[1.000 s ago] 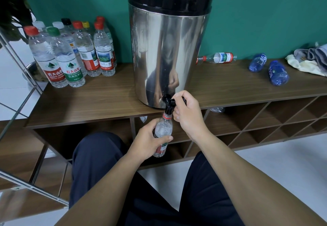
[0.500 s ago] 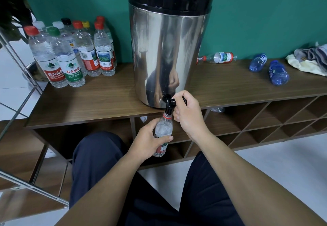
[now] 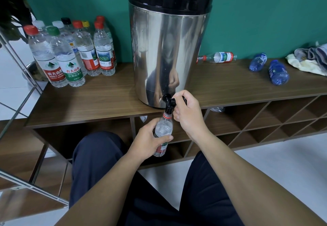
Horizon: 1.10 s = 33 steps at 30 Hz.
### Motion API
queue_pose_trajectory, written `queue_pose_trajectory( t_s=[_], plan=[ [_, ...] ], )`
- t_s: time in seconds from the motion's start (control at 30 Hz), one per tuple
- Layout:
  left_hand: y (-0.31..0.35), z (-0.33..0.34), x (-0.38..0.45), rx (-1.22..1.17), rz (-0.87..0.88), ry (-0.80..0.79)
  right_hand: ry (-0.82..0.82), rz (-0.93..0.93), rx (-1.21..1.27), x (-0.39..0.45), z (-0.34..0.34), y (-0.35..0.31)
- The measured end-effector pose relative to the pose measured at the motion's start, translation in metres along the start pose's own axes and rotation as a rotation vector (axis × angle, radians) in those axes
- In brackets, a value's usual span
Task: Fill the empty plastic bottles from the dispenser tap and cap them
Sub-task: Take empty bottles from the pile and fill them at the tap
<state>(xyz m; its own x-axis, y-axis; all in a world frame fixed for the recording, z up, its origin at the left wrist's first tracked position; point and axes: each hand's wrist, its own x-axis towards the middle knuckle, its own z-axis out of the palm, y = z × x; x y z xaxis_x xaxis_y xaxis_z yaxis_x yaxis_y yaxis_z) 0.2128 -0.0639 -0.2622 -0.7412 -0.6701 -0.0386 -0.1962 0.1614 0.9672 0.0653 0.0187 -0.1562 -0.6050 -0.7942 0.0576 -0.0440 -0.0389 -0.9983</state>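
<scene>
A tall steel dispenser (image 3: 168,48) with a black lid stands on the wooden shelf top (image 3: 99,101). Its black tap (image 3: 169,101) juts out over the front edge. My left hand (image 3: 147,140) grips a clear bottle (image 3: 163,128) with a red neck ring, its open mouth right under the spout. My right hand (image 3: 187,112) is curled round the tap's lever. Water shows in the bottle's upper part. Several capped full bottles (image 3: 70,54) stand at the back left. One clear bottle (image 3: 218,57) and two blue ones (image 3: 277,72) lie on their sides to the right.
A heap of cloths (image 3: 309,59) lies at the far right of the shelf top. Below the top are open cubbyholes (image 3: 256,119). A metal frame (image 3: 19,77) slants across the left side. My knees in dark trousers sit close under the shelf.
</scene>
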Motion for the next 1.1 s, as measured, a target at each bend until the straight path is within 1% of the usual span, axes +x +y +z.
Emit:
queue_pose_trajectory(
  t_s=[0.23,1.1],
  plan=[
    [-0.0022,0.0006,0.0010,-0.032,0.007,0.010,0.013,0.005,0.005,0.0014,0.0007,0.0020],
    [0.0014,0.0002,-0.0009,0.009,0.018,0.009,0.022,0.000,0.007,-0.0022,0.0022,-0.0006]
  ],
)
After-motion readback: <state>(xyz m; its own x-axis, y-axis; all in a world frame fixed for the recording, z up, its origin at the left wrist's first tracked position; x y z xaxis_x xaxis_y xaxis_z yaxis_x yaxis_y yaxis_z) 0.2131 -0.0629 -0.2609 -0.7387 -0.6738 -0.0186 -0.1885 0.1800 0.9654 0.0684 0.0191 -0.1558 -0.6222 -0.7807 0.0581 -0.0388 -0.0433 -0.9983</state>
